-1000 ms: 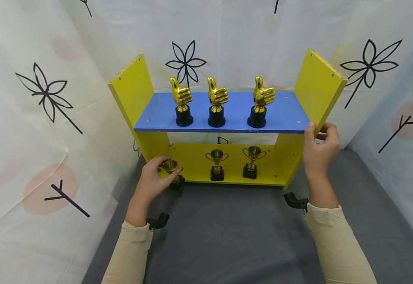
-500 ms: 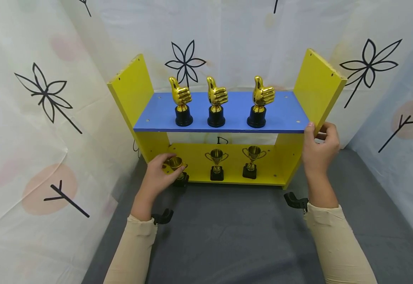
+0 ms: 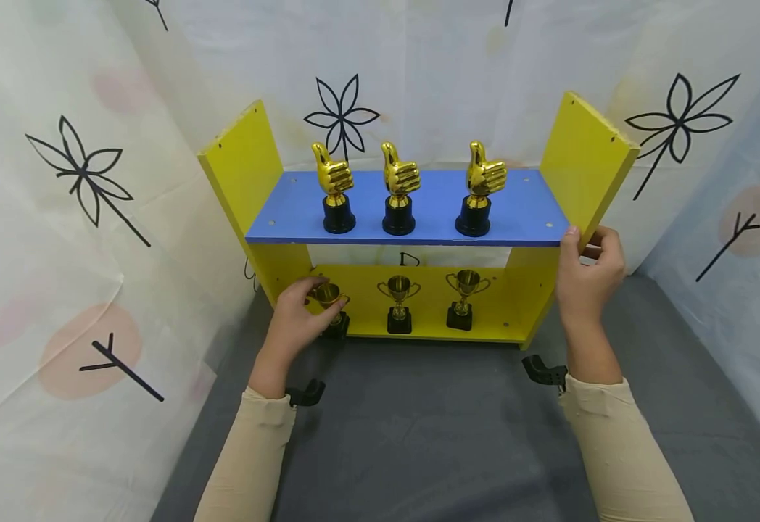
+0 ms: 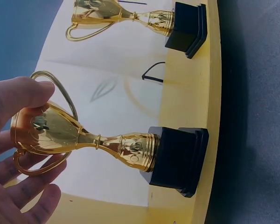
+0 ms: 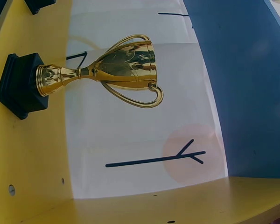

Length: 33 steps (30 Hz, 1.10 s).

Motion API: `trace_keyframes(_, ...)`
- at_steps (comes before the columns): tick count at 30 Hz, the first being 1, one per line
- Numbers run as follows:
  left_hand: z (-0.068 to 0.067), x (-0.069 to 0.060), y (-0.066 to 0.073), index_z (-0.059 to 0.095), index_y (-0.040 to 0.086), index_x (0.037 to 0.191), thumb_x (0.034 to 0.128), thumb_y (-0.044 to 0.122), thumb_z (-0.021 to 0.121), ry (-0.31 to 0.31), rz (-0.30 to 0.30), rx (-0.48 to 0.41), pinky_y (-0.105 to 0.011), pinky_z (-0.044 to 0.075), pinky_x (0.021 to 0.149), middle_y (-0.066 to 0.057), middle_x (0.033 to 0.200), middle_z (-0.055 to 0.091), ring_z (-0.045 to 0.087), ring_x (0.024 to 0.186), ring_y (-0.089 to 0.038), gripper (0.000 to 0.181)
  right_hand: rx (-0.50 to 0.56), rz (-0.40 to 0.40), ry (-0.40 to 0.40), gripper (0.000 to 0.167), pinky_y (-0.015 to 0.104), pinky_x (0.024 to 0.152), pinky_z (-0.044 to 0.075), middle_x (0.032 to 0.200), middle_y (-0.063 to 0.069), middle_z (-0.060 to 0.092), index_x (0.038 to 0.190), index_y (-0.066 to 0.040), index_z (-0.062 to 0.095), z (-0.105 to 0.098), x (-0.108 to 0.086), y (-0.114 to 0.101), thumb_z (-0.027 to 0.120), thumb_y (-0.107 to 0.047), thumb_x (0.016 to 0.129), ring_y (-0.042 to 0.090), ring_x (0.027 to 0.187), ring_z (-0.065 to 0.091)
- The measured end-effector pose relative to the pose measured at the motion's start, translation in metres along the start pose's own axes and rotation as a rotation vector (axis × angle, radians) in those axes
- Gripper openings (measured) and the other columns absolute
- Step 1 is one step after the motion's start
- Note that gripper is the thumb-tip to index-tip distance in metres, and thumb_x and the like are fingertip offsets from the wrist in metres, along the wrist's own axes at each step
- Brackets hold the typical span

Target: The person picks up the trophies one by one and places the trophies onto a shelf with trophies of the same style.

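On the left of the yellow lower shelf [image 3: 428,331], my left hand [image 3: 294,319] holds a gold two-handled trophy cup [image 3: 329,293] by its bowl and handles. In the left wrist view the thumb lies over one handle and the fingers are behind the bowl; its black base [image 4: 175,158] is at the shelf's front edge. Two matching trophy cups, a middle one [image 3: 399,290] and a right one [image 3: 466,284], stand upright beside it. My right hand [image 3: 590,279] grips the front edge of the yellow right side panel [image 3: 589,156], thumb near the blue shelf's corner.
Three gold thumbs-up trophies, left [image 3: 336,181], middle [image 3: 399,181] and right [image 3: 481,181], stand on the blue upper shelf [image 3: 432,196]. A yellow left panel [image 3: 243,167] bounds the unit. Grey floor [image 3: 419,428] lies in front; patterned white cloth [image 3: 452,72] hangs behind.
My left hand has moved right and slightly farther in, carrying the trophy cup from the unit's left front corner onto the lower shelf's edge. My right hand stays on the panel.
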<state>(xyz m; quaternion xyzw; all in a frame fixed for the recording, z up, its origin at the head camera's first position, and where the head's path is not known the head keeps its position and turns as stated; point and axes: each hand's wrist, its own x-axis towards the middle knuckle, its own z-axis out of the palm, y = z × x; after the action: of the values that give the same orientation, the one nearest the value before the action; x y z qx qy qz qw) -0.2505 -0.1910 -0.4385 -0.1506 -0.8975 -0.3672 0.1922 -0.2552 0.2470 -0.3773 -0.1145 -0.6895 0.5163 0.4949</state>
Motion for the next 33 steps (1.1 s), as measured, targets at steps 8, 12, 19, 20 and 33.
trace_keyframes(8,0.005,0.005,0.000,0.071,0.003,0.129,0.0895,0.030,0.087,0.000,0.017,-0.010,-0.053,0.057,0.095,-0.014,0.122,0.074,0.068,0.111,-0.033,0.050,-0.012,-0.011,-0.010,0.031,0.016,0.067,0.042,0.090,-0.026,0.057,0.110,-0.007,0.074,-0.001,0.001,0.003,0.068,-0.034,0.096,-0.001,0.079,0.051)
trace_keyframes(12,0.008,0.008,0.000,0.071,0.005,0.129,0.0896,0.030,0.087,-0.001,0.018,-0.020,-0.054,0.057,0.096,-0.013,0.123,0.074,0.068,0.112,-0.033,0.050,-0.006,-0.016,-0.014,0.030,0.017,0.067,0.043,0.090,-0.025,0.057,0.110,-0.009,0.075,-0.002,0.000,0.001,0.068,-0.035,0.096,0.000,0.080,0.051)
trace_keyframes(19,0.013,0.013,-0.003,0.071,0.004,0.130,0.0898,0.030,0.087,0.013,0.021,-0.040,-0.054,0.056,0.099,-0.014,0.123,0.074,0.068,0.115,-0.033,0.050,-0.004,-0.025,-0.025,0.032,0.018,0.067,0.044,0.092,-0.025,0.058,0.110,-0.010,0.075,-0.003,-0.001,0.000,0.067,-0.038,0.097,0.001,0.080,0.052)
trace_keyframes(20,0.014,0.013,-0.003,0.071,0.003,0.130,0.0898,0.029,0.087,0.012,0.021,-0.043,-0.054,0.056,0.099,-0.014,0.123,0.074,0.068,0.115,-0.033,0.051,-0.005,-0.027,-0.027,0.032,0.018,0.067,0.044,0.092,-0.026,0.058,0.110,-0.010,0.075,-0.003,0.000,-0.001,0.067,-0.038,0.097,0.001,0.080,0.052)
trace_keyframes(33,0.019,0.016,-0.006,0.070,0.003,0.130,0.0904,0.029,0.086,0.029,0.030,-0.051,-0.053,0.056,0.101,-0.015,0.122,0.073,0.068,0.115,-0.033,0.050,-0.024,-0.014,-0.014,0.030,0.017,0.067,0.042,0.090,-0.026,0.056,0.110,-0.009,0.074,-0.001,0.000,0.002,0.067,-0.036,0.097,-0.001,0.079,0.051)
